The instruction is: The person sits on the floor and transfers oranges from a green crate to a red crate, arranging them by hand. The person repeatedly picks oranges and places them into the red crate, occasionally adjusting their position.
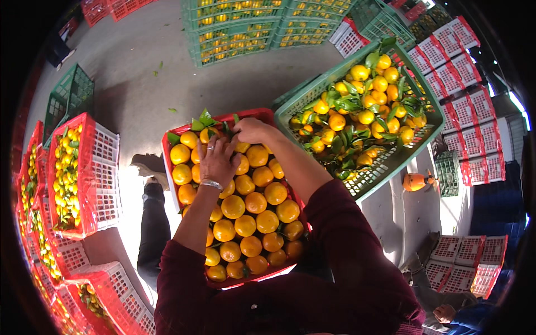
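Observation:
Rows of oranges [233,207] fill a red-lined crate [298,197] in front of me. My left hand [217,159], with a ring and a bracelet, lies over the fruit near the crate's far end. Close beside its fingertips, my right hand [251,130] bends down at the far edge, among green leaves [204,119]; what its fingers touch is hidden. To the right, a tilted green plastic crate [435,115] holds loose oranges with leaves [337,122], its near left corner by the red-lined crate.
Stacked green crates [234,37] of fruit stand ahead. Red-lined crates [104,171] of fruit line the left, with an empty-looking green crate [69,98] behind. An orange spray bottle [414,182] is at right. White-and-red crates [465,104] stack beyond. Another person's hand [444,313] shows at lower right.

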`<action>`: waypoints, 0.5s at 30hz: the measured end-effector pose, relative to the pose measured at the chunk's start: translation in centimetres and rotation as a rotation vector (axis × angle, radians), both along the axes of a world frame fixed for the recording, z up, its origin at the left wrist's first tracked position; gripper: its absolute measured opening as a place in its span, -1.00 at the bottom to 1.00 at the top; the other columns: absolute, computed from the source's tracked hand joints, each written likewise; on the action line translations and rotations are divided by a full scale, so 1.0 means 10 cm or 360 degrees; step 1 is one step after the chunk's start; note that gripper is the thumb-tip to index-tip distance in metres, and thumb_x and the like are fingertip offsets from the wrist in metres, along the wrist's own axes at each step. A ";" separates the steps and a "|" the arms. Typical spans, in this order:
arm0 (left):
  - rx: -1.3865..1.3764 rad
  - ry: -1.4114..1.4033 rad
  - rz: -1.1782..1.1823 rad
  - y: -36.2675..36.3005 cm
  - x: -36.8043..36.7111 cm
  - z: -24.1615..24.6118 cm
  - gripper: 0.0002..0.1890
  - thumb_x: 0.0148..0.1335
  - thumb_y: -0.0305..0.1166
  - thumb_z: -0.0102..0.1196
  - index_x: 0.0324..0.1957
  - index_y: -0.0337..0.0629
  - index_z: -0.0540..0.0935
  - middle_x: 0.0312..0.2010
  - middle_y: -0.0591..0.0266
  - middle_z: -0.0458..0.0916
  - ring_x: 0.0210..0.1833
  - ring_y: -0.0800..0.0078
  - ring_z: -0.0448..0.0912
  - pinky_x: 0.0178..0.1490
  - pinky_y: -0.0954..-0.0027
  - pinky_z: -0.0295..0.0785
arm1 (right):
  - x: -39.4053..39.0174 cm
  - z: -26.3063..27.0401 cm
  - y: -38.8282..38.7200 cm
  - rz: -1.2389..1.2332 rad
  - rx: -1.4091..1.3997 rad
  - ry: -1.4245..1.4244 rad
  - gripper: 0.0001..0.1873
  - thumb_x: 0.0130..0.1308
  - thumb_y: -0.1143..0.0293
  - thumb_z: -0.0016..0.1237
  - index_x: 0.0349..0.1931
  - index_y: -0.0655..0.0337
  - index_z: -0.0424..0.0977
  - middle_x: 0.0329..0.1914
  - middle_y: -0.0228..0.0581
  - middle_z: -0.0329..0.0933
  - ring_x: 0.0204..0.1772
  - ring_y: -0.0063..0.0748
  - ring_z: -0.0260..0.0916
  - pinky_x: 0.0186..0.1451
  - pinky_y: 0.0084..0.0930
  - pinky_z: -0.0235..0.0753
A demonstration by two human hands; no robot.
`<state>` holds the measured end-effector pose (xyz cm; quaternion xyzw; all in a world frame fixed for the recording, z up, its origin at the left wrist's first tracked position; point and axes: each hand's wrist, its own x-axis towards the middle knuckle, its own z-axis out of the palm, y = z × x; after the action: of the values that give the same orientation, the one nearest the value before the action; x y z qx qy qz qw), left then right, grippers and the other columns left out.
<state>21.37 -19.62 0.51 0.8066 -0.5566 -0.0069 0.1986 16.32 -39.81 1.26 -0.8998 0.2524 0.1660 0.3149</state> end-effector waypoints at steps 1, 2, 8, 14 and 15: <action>-0.0009 -0.0043 0.0032 -0.01 0.02 -0.07 -0.49 0.36 -0.12 0.11 0.34 0.11 0.54 0.26 0.26 0.49 0.50 0.16 0.29 0.61 -0.30 -0.14 | 0.04 -0.13 0.03 -0.0037 -0.0035 0.0009 -0.56 0.23 0.27 0.04 0.09 0.19 0.65 0.15 0.12 0.63 0.25 0.15 0.55 0.34 -0.15 0.52; 0.0000 -0.0064 0.0011 -0.03 0.04 -0.09 -0.47 0.36 -0.09 0.09 0.36 0.12 0.53 0.26 0.24 0.49 0.49 0.14 0.30 0.61 -0.31 -0.13 | -0.01 -0.13 0.09 -0.0135 -0.0060 -0.0189 -0.64 0.12 0.29 0.01 -0.12 0.25 0.69 0.01 0.20 0.66 0.14 0.21 0.60 0.25 -0.06 0.58; -0.0008 -0.0111 -0.0013 -0.03 0.01 -0.11 -0.46 0.35 -0.14 0.09 0.39 0.27 0.49 0.23 0.22 0.50 0.46 0.13 0.33 0.61 -0.31 -0.08 | -0.72 0.34 0.44 -0.0105 -0.0887 -0.1343 -0.52 0.07 0.54 0.08 0.09 0.35 0.44 0.14 0.08 0.51 0.22 0.16 0.47 0.29 -0.11 0.52; 0.0065 -0.0196 -0.0022 -0.06 -0.04 -0.05 -0.46 0.42 -0.15 0.02 0.44 0.30 0.44 0.29 0.19 0.48 0.49 0.10 0.30 0.60 -0.22 -0.02 | -2.92 1.27 -1.02 -0.0702 -0.1869 0.0106 -0.59 0.13 0.47 0.12 0.03 0.25 0.47 0.06 -0.05 0.50 0.19 0.02 0.41 0.11 -0.14 0.53; 0.0057 -0.0202 -0.0031 -0.09 -0.03 -0.09 -0.46 0.42 -0.15 0.02 0.44 0.30 0.44 0.30 0.18 0.47 0.50 0.10 0.29 0.60 -0.20 -0.01 | -3.20 1.26 -1.14 -0.0748 -0.1738 0.0535 -0.58 0.21 0.41 0.11 0.10 0.24 0.46 0.24 -0.08 0.43 0.32 -0.02 0.29 0.19 -0.15 0.52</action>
<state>21.07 -20.47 -0.39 0.8035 -0.5756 0.0324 0.1483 -15.68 -51.22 13.82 -0.8129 0.5386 0.0784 -0.2072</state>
